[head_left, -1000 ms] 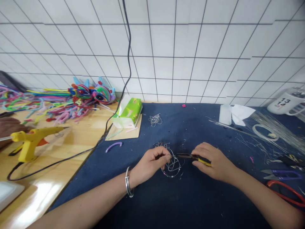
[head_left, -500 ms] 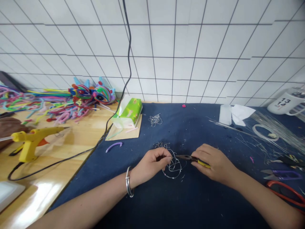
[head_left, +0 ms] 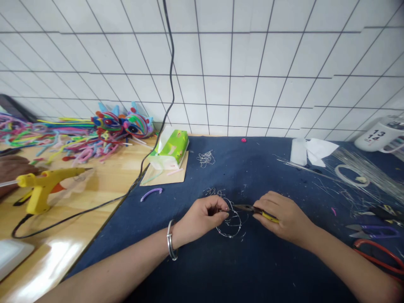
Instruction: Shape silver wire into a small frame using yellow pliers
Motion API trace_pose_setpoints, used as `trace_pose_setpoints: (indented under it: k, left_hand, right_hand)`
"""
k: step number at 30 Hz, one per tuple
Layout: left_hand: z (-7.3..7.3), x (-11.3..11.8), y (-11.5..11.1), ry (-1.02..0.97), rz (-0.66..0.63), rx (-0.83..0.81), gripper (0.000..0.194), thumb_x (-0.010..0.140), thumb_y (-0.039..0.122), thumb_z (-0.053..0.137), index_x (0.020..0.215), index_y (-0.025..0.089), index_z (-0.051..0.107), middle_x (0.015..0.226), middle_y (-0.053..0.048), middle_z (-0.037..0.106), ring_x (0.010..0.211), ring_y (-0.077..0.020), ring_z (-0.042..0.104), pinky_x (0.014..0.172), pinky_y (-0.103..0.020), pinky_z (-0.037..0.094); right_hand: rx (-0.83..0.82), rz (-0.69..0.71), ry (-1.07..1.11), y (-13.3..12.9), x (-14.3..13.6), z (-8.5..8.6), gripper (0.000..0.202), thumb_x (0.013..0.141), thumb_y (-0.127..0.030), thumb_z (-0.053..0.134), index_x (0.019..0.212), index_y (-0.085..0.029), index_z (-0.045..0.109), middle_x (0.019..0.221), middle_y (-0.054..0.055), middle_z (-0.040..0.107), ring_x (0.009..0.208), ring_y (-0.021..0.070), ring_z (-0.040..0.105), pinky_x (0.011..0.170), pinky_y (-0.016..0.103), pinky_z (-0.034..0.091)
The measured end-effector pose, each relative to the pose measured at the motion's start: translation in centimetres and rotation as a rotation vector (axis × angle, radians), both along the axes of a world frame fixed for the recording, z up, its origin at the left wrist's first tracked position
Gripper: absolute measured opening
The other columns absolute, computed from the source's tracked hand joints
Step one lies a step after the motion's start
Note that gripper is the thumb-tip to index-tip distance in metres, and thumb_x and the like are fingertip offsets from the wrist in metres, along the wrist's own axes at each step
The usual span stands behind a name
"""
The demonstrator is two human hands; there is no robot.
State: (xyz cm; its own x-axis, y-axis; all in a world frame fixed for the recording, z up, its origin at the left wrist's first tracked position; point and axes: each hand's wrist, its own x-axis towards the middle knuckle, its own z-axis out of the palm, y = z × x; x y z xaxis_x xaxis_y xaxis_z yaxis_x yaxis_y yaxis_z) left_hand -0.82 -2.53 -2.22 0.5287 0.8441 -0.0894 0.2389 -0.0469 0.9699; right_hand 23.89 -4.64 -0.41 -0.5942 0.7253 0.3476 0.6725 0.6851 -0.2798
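Between the thumb and forefinger of my left hand (head_left: 208,214) is a thin silver wire ring (head_left: 229,236) with small knots along it. My right hand (head_left: 279,216) is wrapped round the yellow-handled pliers (head_left: 267,215). Their dark jaws point left and reach the ring's upper edge by my left fingertips; whether they grip the wire I cannot tell. Bent wire pieces (head_left: 215,192) lie just behind my left hand, and another tangle of wire (head_left: 205,158) sits farther back on the dark blue cloth (head_left: 240,269).
To the left are a yellow glue gun (head_left: 41,185), another person's hand (head_left: 15,170), colourful pipe cleaners (head_left: 75,145) and a green tissue pack (head_left: 173,145). Long wires (head_left: 369,168), purple snips (head_left: 374,230), red-handled scissors (head_left: 378,252) and a white mug (head_left: 375,136) lie right.
The wire ring has shifted and turned slightly in my left fingers. My right hand and the pliers have barely moved.
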Motion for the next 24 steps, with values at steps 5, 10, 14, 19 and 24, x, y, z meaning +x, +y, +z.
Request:
trace_pose_setpoints:
  k: [5, 10, 14, 19, 24]
  left_hand:
    - [0.05, 0.00, 0.00, 0.008, -0.002, 0.009, 0.008, 0.076, 0.021, 0.055, 0.080, 0.014, 0.055, 0.064, 0.002, 0.049, 0.053, -0.0069, 0.042, 0.050, -0.019, 0.035]
    - [-0.04, -0.01, 0.05, -0.001, -0.001, 0.029, 0.008, 0.077, 0.021, 0.056, 0.080, 0.014, 0.055, 0.064, 0.003, 0.047, 0.054, -0.0067, 0.041, 0.050, -0.019, 0.035]
    - [-0.10, -0.05, 0.04, -0.002, -0.006, 0.026, 0.008, 0.077, 0.021, 0.055, 0.080, 0.014, 0.054, 0.063, 0.003, 0.047, 0.054, -0.0067, 0.040, 0.051, -0.019, 0.034]
    - [-0.19, -0.12, 0.06, 0.031, -0.014, 0.045, 0.008, 0.077, 0.022, 0.054, 0.080, 0.014, 0.056, 0.064, 0.002, 0.049, 0.054, -0.0072, 0.042, 0.051, -0.020, 0.035]
    - [-0.24, -0.02, 0.02, 0.045, -0.012, 0.047, 0.007, 0.077, 0.020, 0.054, 0.079, 0.013, 0.056, 0.064, 0.002, 0.049, 0.054, -0.0071, 0.043, 0.051, -0.020, 0.036]
  right_hand:
    - [-0.007, -0.014, 0.019, -0.01, -0.05, -0.10, 0.016, 0.083, -0.026, 0.048, 0.095, -0.020, 0.057, 0.081, 0.004, 0.060, 0.075, 0.0141, 0.053, 0.067, 0.028, 0.045]
    - [-0.037, -0.019, 0.037, 0.01, 0.04, -0.23, 0.015, 0.083, -0.027, 0.049, 0.095, -0.020, 0.056, 0.083, 0.004, 0.059, 0.076, 0.0145, 0.052, 0.069, 0.029, 0.045]
    - [-0.062, -0.015, 0.047, 0.02, 0.07, -0.31, 0.015, 0.083, -0.026, 0.049, 0.095, -0.019, 0.055, 0.084, 0.004, 0.059, 0.077, 0.0140, 0.051, 0.070, 0.029, 0.044]
    - [-0.070, -0.012, 0.051, -0.02, -0.18, -0.27, 0.015, 0.083, -0.026, 0.049, 0.094, -0.019, 0.055, 0.083, 0.004, 0.058, 0.077, 0.0136, 0.051, 0.070, 0.028, 0.044]
    - [-0.068, -0.024, 0.053, -0.07, -0.43, -0.37, 0.015, 0.084, -0.026, 0.048, 0.094, -0.018, 0.055, 0.083, 0.004, 0.059, 0.076, 0.0138, 0.051, 0.071, 0.029, 0.044]
